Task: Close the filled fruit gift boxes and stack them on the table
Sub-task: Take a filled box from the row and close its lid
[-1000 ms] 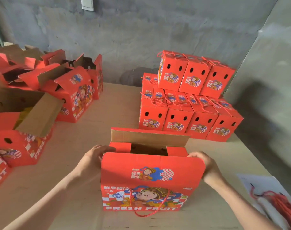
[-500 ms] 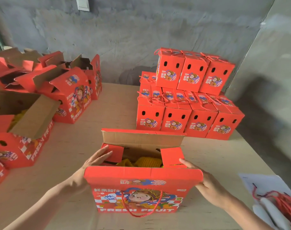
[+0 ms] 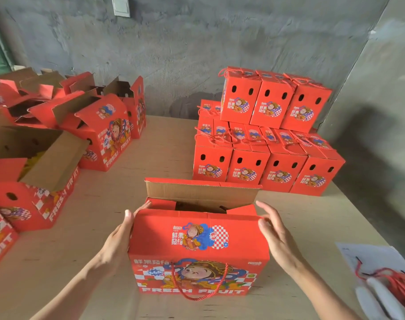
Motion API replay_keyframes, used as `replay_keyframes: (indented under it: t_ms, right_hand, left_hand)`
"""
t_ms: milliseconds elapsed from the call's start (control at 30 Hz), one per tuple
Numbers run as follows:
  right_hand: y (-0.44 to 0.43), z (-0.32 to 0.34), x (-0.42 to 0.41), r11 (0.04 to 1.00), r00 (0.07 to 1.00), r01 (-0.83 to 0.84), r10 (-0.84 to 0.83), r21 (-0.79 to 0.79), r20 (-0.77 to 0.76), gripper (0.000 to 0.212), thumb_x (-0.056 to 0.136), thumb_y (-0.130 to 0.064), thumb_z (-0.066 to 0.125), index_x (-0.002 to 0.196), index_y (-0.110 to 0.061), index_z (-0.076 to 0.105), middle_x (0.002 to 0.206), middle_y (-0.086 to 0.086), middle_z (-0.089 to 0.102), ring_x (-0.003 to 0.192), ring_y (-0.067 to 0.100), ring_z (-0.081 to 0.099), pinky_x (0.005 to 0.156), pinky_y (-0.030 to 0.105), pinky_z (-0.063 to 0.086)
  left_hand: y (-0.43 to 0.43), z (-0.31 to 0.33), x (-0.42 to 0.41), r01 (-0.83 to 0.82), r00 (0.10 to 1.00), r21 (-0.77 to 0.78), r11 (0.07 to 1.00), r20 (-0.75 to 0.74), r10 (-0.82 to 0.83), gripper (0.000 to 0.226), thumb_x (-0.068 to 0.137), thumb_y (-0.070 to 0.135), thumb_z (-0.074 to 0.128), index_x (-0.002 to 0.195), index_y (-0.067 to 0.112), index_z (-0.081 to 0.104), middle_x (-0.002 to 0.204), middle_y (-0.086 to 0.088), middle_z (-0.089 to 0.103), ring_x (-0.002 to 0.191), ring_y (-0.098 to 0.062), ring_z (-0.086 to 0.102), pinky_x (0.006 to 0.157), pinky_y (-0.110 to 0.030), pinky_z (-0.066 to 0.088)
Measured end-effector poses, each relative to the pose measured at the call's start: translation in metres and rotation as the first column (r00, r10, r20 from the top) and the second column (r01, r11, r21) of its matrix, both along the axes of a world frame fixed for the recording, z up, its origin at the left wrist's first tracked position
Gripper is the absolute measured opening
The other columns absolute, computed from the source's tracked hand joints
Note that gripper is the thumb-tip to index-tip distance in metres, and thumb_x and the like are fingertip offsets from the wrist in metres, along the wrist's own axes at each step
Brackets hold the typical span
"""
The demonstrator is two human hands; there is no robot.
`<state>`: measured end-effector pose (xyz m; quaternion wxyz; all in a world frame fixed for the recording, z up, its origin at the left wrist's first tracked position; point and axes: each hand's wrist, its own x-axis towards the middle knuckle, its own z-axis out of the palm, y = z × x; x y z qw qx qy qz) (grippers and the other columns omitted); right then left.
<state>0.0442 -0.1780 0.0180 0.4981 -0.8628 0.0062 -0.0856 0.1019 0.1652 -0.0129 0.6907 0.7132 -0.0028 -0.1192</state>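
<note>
A: How far is the work going?

B: On the tabletop (image 3: 169, 144), the closed stack (image 3: 266, 144) is sitting at the centre right in two layers, so I think a good part is done. The open boxes (image 3: 58, 135) are waiting at the left with flaps up.

A: And the box being closed?

B: The gift box (image 3: 197, 245) is standing at the lower centre. Its rear flap (image 3: 201, 192) is standing upright, so closing and stacking are remaining. The left hand (image 3: 118, 243) is lying open against the left side. The right hand (image 3: 277, 239) is open too, its thumb touching the top right corner. Red cords (image 3: 393, 280) are lying at the lower right.
</note>
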Motion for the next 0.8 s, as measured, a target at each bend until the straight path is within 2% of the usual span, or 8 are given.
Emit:
replay_keyframes:
  t_ms: [100,200,333,433,500,633,700,800]
  right_hand:
    - [0.019,-0.012,-0.001,0.966,0.974,0.171,-0.136,-0.192,0.182,0.022,0.098,-0.015,0.045,0.109,-0.027,0.06,0.091,-0.019,0.059,0.072,-0.004,0.053,0.065,0.007,0.036]
    - [0.023,-0.019,-0.001,0.935,0.928,0.299,-0.238,-0.192,0.285,0.018,0.095,-0.005,0.048,0.096,-0.009,0.065,0.087,-0.009,0.064,0.069,-0.002,0.052,0.063,0.01,0.036]
    - [0.026,-0.019,0.001,0.933,0.922,0.324,-0.275,-0.154,0.274,0.02,0.096,-0.004,0.046,0.092,-0.006,0.065,0.087,-0.003,0.065,0.079,0.014,0.06,0.071,0.025,0.042]
    - [0.024,-0.018,0.001,0.936,0.927,0.32,-0.278,-0.144,0.253,0.021,0.096,-0.004,0.045,0.09,-0.003,0.065,0.088,0.001,0.066,0.083,0.017,0.06,0.076,0.028,0.043]
    - [0.023,-0.017,0.002,0.937,0.926,0.319,-0.276,-0.145,0.259,0.02,0.095,0.0,0.047,0.087,0.0,0.065,0.088,0.006,0.065,0.083,0.02,0.06,0.076,0.021,0.041]
    - [0.018,-0.015,0.009,0.931,0.937,0.31,-0.265,-0.194,0.227,0.015,0.09,0.005,0.054,0.083,0.01,0.066,0.095,0.016,0.058,0.085,0.022,0.054,0.075,0.004,0.034]
    - [0.015,-0.017,0.013,0.94,0.949,0.295,-0.269,-0.169,0.162,0.015,0.091,0.002,0.055,0.087,0.011,0.067,0.1,0.017,0.055,0.089,0.02,0.051,0.074,0.002,0.034]
    - [0.013,-0.02,0.013,0.955,0.958,0.279,-0.27,-0.098,0.096,0.013,0.091,-0.001,0.056,0.086,0.003,0.068,0.101,0.012,0.055,0.089,0.018,0.052,0.071,0.003,0.036]
  left_hand:
    - [0.0,0.004,-0.003,0.064,0.991,0.003,0.998,0.116,-0.064,0.052,0.087,0.063,0.018,0.135,0.054,0.036,0.135,0.031,0.046,0.127,0.007,0.04,0.106,-0.027,0.032]
    - [-0.005,0.004,-0.007,0.041,0.976,0.059,0.997,0.213,-0.053,0.048,0.092,0.046,0.029,0.139,0.04,0.036,0.14,0.025,0.042,0.132,0.003,0.036,0.112,-0.029,0.027]
    - [-0.01,0.002,-0.008,-0.083,0.964,0.062,0.995,0.257,0.064,0.03,0.096,0.028,0.042,0.118,0.022,0.061,0.132,0.02,0.054,0.117,0.002,0.052,0.094,-0.018,0.044]
    - [-0.015,0.001,-0.008,-0.18,0.953,0.071,0.981,0.259,0.156,0.033,0.097,0.028,0.044,0.123,0.019,0.061,0.125,0.006,0.062,0.112,-0.017,0.058,0.095,-0.037,0.046]
    - [-0.016,0.0,-0.008,-0.213,0.947,0.079,0.974,0.261,0.186,0.033,0.096,0.031,0.044,0.125,0.025,0.06,0.12,0.002,0.064,0.108,-0.019,0.06,0.092,-0.035,0.049]
    - [-0.014,0.0,-0.007,-0.25,0.937,0.099,0.963,0.275,0.215,0.028,0.096,0.026,0.05,0.12,0.032,0.062,0.103,0.01,0.071,0.09,-0.005,0.066,0.069,-0.016,0.05]
    - [-0.014,-0.001,-0.006,-0.275,0.93,0.096,0.957,0.28,0.239,0.023,0.095,0.022,0.053,0.107,0.035,0.067,0.101,0.014,0.072,0.082,-0.004,0.067,0.069,-0.022,0.055]
    - [-0.013,-0.002,-0.005,-0.281,0.929,0.105,0.954,0.281,0.242,0.021,0.093,0.016,0.058,0.084,0.027,0.073,0.124,0.015,0.062,0.095,-0.011,0.066,0.075,-0.036,0.057]
